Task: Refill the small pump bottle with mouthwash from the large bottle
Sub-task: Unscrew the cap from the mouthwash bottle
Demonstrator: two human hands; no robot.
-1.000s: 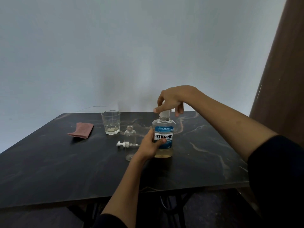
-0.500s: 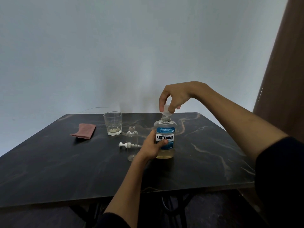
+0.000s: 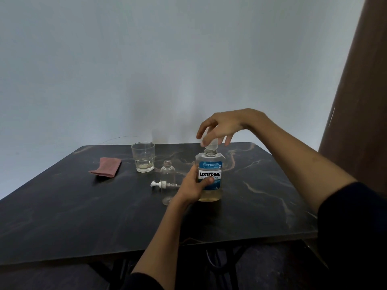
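Moving rightward, we see the small pump bottle (image 3: 168,177) standing open and light; our left hand (image 3: 193,186) grips the large bottle (image 3: 210,176) mid-table at its label, smooth, stiff plastic, while our right hand (image 3: 223,127) seemingly pinches its cap (image 3: 212,145)

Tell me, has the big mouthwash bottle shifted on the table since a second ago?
No. The mouthwash bottle stands in the same spot beside the small bottle, gripped by the left hand.
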